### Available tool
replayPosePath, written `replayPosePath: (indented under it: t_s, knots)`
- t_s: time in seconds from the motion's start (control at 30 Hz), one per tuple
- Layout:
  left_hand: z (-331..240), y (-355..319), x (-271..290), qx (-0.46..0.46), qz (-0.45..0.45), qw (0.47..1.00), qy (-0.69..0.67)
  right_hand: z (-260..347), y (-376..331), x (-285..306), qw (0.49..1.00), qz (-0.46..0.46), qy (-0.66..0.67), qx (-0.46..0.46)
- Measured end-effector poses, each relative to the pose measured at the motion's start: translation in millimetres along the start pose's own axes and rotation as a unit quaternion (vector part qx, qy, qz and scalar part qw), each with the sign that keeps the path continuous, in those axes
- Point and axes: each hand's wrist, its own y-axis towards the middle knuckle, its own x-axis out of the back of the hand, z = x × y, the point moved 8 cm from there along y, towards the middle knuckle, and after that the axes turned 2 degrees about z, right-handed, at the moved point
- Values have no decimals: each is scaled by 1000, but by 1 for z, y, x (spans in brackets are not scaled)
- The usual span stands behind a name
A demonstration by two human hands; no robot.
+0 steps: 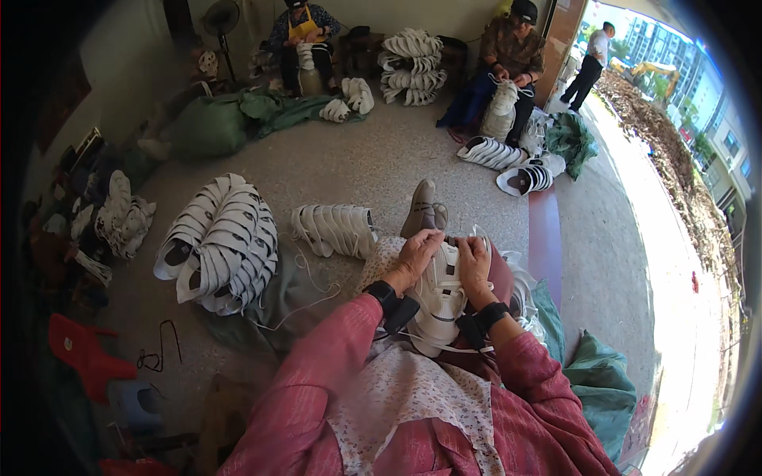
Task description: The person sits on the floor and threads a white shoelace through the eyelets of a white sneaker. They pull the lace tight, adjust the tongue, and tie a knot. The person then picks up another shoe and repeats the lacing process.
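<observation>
On my lap lies a white shoe upper, its toe toward me and dark patches along its middle. My left hand is closed at its far left edge, thumb and fingertips pinched together. Opposite it, my right hand pinches the far right edge. A thin white shoelace loops up beside the right fingers; whether they grip it too is too small to tell. Both wrists wear black bands with dark modules. A patterned apron covers my lap beneath the upper.
Nested white shoe uppers stand in a big stack at left and a short row ahead. Green sacks lie at right, a red stool at lower left. Two seated co-workers handle uppers at the back. Loose lace trails over the floor.
</observation>
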Motion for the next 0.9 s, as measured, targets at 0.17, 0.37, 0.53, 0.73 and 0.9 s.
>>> replayPosePath:
  t_s: [0.17, 0.37, 0.53, 0.73, 0.9]
  knots:
    - [-1, 2, -9, -21, -6, 999, 43, 0, -4, 7, 999, -16, 30, -7]
    - [6, 10, -9, -12, 4, 1000, 0, -11, 0, 2, 995, -13, 97, -8]
    - [12, 11, -5, 21, 4, 1000, -9, -20, -1, -3, 995, -4, 91, -44]
    - [5, 11, -7, 20, 3, 1000, 17, -16, -6, -2, 987, -24, 147, -66]
    - [17, 14, -7, 64, 44, 996, -46, -3, -3, 0, 996, -25, 59, -59]
